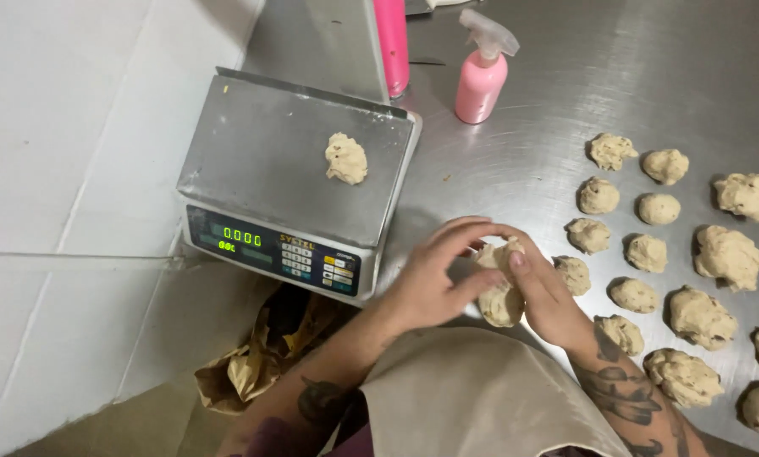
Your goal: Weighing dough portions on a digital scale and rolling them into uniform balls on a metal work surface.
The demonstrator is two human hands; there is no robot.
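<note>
Both hands, the left hand (430, 283) and right hand (542, 292), are clamped together on a lump of dough (499, 292) at the worktop's (565, 93) near edge, just right of the scale (286, 169). The soft dough looks liable to tear unevenly or stick to the fingers, and a dropped piece could fall over that edge.

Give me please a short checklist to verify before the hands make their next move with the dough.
1. Dough lump held by both hands, left hand and right hand: ok.
2. Scale platform free for a new piece: not ok, a small dough piece lies on it.
3. Bare steel table beside the dough balls: ok.
4. Pink spray bottle upright, apart from the dough: ok.
5. Lump weight: cannot tell.
</note>
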